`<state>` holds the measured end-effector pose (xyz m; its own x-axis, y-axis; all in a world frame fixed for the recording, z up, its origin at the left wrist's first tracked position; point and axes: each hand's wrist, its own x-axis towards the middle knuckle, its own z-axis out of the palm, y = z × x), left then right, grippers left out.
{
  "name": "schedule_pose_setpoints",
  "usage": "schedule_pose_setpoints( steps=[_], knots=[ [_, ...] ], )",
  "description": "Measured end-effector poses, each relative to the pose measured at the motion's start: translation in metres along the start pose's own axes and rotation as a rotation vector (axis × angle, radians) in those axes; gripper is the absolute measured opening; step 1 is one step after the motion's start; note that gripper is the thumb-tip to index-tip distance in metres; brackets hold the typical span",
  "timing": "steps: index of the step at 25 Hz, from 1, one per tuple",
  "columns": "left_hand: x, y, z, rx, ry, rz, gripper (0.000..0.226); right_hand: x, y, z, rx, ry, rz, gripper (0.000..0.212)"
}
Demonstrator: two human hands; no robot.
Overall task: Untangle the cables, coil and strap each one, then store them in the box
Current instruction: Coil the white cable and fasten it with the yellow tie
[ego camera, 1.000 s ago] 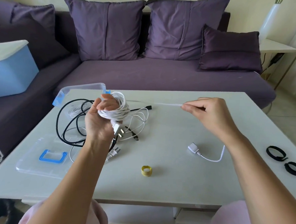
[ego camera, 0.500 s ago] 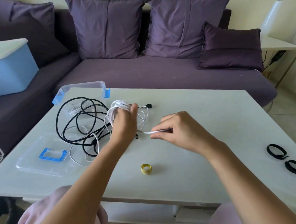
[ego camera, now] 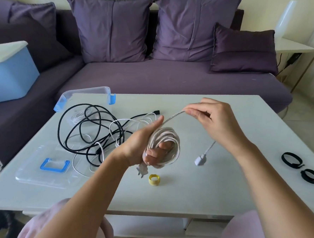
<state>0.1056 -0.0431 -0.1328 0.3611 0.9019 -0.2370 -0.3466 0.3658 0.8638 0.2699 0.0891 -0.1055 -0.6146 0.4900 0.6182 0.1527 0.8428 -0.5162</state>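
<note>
My left hand (ego camera: 139, 147) grips the white coil (ego camera: 166, 147) wound round its fingers, above the table (ego camera: 212, 186). My right hand (ego camera: 213, 120) pinches the coil's free strand up and right of it.

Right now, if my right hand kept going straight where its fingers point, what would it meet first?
Likely the left hand, whose thumb stands just beyond the fingertips of the right hand; behind it the black plug. Depth unclear; it may pass above.
</note>
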Motion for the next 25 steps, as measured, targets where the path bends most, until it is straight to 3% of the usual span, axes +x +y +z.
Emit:
schedule_pose_setpoints(
  steps=[2,4,8,11,13,17,21,25],
  knots=[
    [-0.005,0.004,-0.005,-0.297,-0.331,0.049,0.055,-0.001,0.003,0.0,0.006,0.008,0.042,0.018],
    [-0.007,0.007,-0.008,-0.532,-0.392,0.18,0.048,-0.003,0.005,0.005,-0.007,-0.025,0.071,0.02],
    [-0.013,0.011,-0.017,-0.787,-0.131,0.477,0.042,-0.005,0.006,0.014,-0.019,-0.139,0.141,0.021],
    [-0.018,0.017,-0.022,-0.854,0.214,0.688,0.044,-0.007,0.005,0.018,-0.041,-0.27,0.147,0.029],
    [-0.021,0.024,-0.023,-0.785,0.423,0.782,0.043,-0.008,0.0,0.018,-0.069,-0.357,0.112,0.032],
    [-0.018,0.028,-0.025,-0.631,0.706,0.762,0.04,-0.011,-0.013,0.023,-0.042,-0.497,0.084,0.026],
    [-0.006,0.016,-0.021,0.015,1.09,0.653,0.034,-0.016,-0.027,0.03,-0.014,-0.635,0.111,0.018],
    [0.008,0.002,-0.015,0.437,1.039,0.354,0.038,-0.018,-0.04,0.031,-0.05,-0.705,0.006,0.015]
  ],
)
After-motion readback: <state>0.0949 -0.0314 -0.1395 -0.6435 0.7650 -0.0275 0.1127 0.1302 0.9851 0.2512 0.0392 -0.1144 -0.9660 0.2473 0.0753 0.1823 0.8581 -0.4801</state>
